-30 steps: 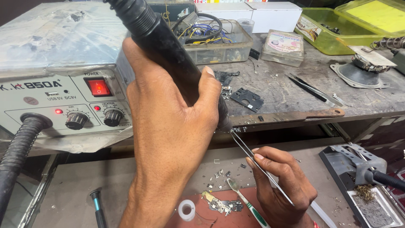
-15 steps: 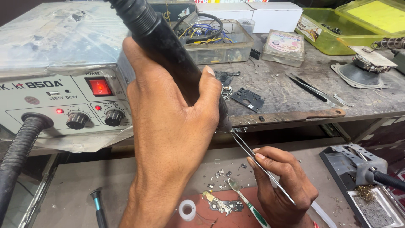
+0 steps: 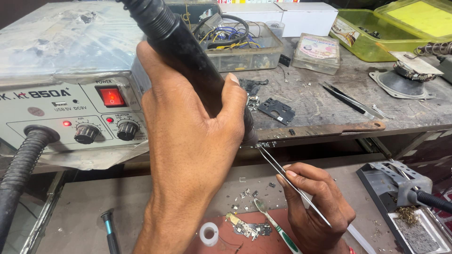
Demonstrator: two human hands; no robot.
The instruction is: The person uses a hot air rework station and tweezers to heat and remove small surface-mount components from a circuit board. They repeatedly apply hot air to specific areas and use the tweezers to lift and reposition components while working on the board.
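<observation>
My left hand [image 3: 188,150] grips the thick black handle of a hot-air tool [image 3: 183,51], its nozzle end pointing down near the bench edge. My right hand [image 3: 315,207] holds thin metal tweezers [image 3: 282,174], whose tips reach up to the nozzle tip. Below lies a small circuit board [image 3: 249,228] on a red mat [image 3: 226,242], with a green-handled brush [image 3: 275,226] and a small roll of white tape [image 3: 208,234] beside it.
A grey hot-air station [image 3: 70,108] with a lit red switch and two knobs stands at left, its black hose [image 3: 21,174] hanging down. On the bench: a clear parts box [image 3: 245,47], spare tweezers [image 3: 351,101], green containers [image 3: 376,37]. A soldering iron stand [image 3: 400,188] is at right.
</observation>
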